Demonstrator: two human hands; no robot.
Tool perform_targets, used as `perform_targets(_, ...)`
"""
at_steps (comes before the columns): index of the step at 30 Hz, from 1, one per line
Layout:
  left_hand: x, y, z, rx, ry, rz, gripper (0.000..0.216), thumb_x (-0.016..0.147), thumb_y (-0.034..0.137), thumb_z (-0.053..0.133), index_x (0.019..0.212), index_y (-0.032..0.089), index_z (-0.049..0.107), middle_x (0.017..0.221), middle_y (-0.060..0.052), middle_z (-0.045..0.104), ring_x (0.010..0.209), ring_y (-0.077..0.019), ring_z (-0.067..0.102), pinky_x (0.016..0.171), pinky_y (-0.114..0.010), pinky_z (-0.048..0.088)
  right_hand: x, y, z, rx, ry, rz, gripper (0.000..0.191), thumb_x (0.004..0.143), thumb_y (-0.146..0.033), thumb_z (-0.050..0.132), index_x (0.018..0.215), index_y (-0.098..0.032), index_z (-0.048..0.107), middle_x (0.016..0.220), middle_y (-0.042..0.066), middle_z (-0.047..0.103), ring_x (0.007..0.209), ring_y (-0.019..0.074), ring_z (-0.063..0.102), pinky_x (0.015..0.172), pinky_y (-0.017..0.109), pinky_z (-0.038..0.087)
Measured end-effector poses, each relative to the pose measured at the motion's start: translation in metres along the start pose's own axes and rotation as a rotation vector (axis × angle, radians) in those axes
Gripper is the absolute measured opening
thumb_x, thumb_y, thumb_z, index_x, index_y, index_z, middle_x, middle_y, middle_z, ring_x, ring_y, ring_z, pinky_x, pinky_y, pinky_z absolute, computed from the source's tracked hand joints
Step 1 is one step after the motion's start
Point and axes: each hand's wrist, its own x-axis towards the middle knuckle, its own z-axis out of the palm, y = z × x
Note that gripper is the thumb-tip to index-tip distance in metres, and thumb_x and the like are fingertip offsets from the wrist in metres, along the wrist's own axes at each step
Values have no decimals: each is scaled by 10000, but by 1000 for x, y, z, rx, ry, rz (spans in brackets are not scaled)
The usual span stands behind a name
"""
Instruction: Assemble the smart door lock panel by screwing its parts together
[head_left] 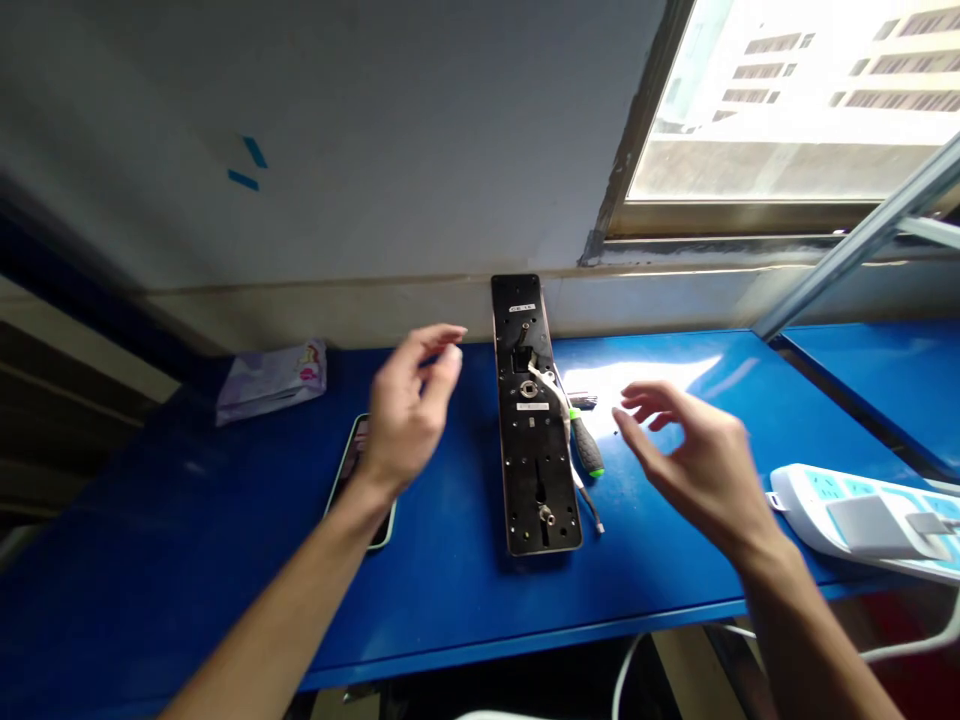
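A long black panel [517, 450], which looks like the inner face of an electronic door lock, lies lengthwise on the blue table. White-wrapped cables [551, 385] run from its middle and over its right edge. Beside that edge lies a screwdriver [587, 446] with a grey and green handle. My left hand [411, 405] hovers left of the panel, thumb and fingers apart, holding nothing. To the right of the screwdriver, my right hand [686, 445] is raised with its fingers curved and apart, also holding nothing. Neither hand touches the panel.
A phone [383, 530] lies partly under my left forearm. A pale purple packet [274, 380] rests at the back left by the wall. At the right stands a white power strip [802, 485] with a charger [870, 525] plugged in. A metal bar [862, 235] slants up by the window.
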Motion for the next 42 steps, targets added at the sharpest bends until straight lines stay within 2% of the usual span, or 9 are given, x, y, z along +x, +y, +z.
perform_targets(4,-20,-17,37,184,-109,-22,348,1039,273,592,1382,236,641,1398,-126,654,1285,-284,642,1036,-481,586,-7,13,49,-69,-79,113,243,900,-401,765,1058,-229,698,898,89,782,726,260,716,623,376,567)
perform_targets(8,-30,-12,59,385,-38,160,314,1019,206,595,1321,235,676,1450,-143,576,1367,-317,565,1138,-554,514,-10,16,68,-28,-20,163,152,887,-301,709,1035,-267,696,784,33,781,663,254,729,606,356,561)
perform_targets(12,-17,13,62,410,-100,454,254,987,107,604,1186,216,717,1326,-128,645,1348,-320,556,1152,-559,503,-2,15,37,86,182,192,118,943,-363,686,977,-250,694,870,35,815,786,227,800,736,348,640)
perform_targets(15,1,30,69,366,-285,540,217,999,94,590,1130,197,729,1151,-100,731,1240,-291,628,1076,-496,565,7,18,1,131,365,216,266,908,-422,764,1092,-242,696,1015,57,821,870,228,814,826,379,671)
perform_targets(19,23,38,93,503,-633,518,215,1028,127,567,1134,153,752,1070,-108,783,1122,-293,662,943,-459,592,13,24,-36,241,609,210,365,841,-402,852,1138,-246,708,989,47,781,776,221,780,681,366,661)
perform_targets(22,35,34,118,663,-883,544,225,985,70,573,1037,148,778,976,-111,790,1021,-294,681,829,-421,576,13,29,-48,163,638,213,277,852,-378,834,1071,-245,731,904,26,743,713,200,742,629,346,626)
perform_targets(24,38,28,131,693,-934,561,220,943,43,596,946,153,786,915,-118,780,986,-290,683,791,-397,562,11,31,-50,136,590,222,238,843,-360,831,1026,-242,734,861,10,735,668,185,729,600,326,610)
perform_targets(30,37,21,135,698,-907,585,223,952,57,593,961,167,787,968,-127,790,1071,-320,670,816,-429,568,5,37,-41,151,469,225,200,847,-360,807,980,-238,720,812,-1,746,643,180,744,591,303,604)
perform_targets(42,11,23,59,379,-404,607,218,988,100,651,1167,162,759,1079,-110,788,1098,-273,678,953,-439,620,8,25,-42,225,565,151,191,832,-296,833,990,-260,731,869,7,743,672,185,725,599,333,602)
